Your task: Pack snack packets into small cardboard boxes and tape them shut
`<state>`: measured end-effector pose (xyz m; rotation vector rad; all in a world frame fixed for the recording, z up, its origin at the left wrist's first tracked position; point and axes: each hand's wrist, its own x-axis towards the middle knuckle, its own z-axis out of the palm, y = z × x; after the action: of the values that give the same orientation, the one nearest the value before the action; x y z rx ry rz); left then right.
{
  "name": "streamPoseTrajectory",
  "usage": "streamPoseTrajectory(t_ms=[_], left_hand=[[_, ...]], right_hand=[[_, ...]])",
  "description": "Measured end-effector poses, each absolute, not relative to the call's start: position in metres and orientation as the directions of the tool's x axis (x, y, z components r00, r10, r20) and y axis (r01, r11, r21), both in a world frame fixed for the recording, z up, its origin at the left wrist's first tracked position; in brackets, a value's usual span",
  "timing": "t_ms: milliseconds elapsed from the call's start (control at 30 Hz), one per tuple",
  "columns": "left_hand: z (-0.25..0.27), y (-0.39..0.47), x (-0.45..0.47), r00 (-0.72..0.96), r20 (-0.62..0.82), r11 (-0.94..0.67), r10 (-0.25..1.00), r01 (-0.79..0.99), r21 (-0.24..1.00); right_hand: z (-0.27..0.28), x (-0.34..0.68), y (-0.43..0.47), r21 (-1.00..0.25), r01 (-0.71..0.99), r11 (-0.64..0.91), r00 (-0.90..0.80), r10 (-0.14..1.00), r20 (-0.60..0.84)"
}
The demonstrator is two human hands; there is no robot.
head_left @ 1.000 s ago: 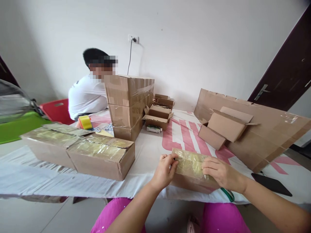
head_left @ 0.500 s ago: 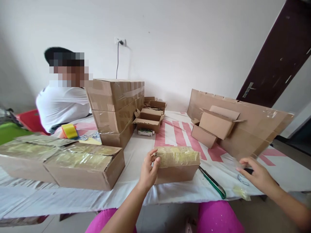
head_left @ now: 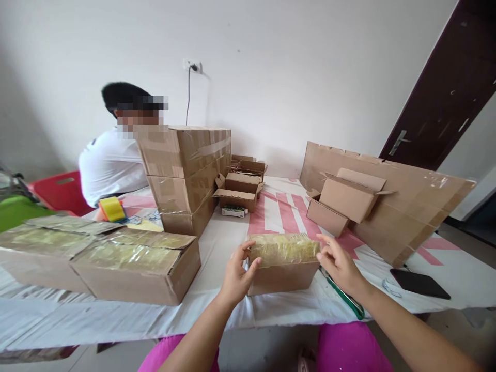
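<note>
A small cardboard box (head_left: 284, 276) lies in front of me, its top covered with shiny yellowish tape. My left hand (head_left: 239, 268) is at its left end, thumb toward the front and fingers round the corner, gripping it. At the right end is my right hand (head_left: 341, 263), fingers apart, with the fingertips at the corner of the box; nothing shows in it. Partly under this hand lies a green-handled cutter knife (head_left: 344, 294).
Two taped boxes (head_left: 135, 268) stand at the left, before a tall stack of boxes (head_left: 186, 175). Open boxes (head_left: 238, 191) and a leaning cardboard sheet (head_left: 411, 201) are further back. A tape dispenser (head_left: 112, 209), a black phone (head_left: 420, 283) and a seated person (head_left: 112, 160) are also visible.
My right hand has moved left from beside the phone to the box's right end; the clear film it held is no longer seen. My left hand stays. The seated person has shifted right.
</note>
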<state>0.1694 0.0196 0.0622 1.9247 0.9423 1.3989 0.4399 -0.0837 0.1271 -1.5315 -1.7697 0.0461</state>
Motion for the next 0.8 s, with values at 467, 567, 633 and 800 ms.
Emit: streamPoseTrajectory(t_ms=[467,567,633,800], left_hand=[[0.057,0.019,0.172,0.192,0.556,-0.587,0.809,0.216,0.780],[0.056,0.019,0.173,0.192,0.548,-0.580,0.814,0.207,0.788],[0.055,0.019,0.174,0.186,0.550,-0.579,0.814,0.199,0.790],[0.056,0.019,0.174,0.185,0.549,-0.578,0.815,0.209,0.789]], right_hand=[[0.144,0.414,-0.046,-0.215,0.940,0.265,-0.073,0.771,0.632],[0.149,0.410,-0.044,-0.178,0.946,0.269,-0.125,0.814,0.567],[0.153,0.408,-0.042,-0.154,0.951,0.268,-0.156,0.846,0.510],[0.151,0.405,-0.040,-0.125,0.937,0.327,-0.207,0.804,0.557]])
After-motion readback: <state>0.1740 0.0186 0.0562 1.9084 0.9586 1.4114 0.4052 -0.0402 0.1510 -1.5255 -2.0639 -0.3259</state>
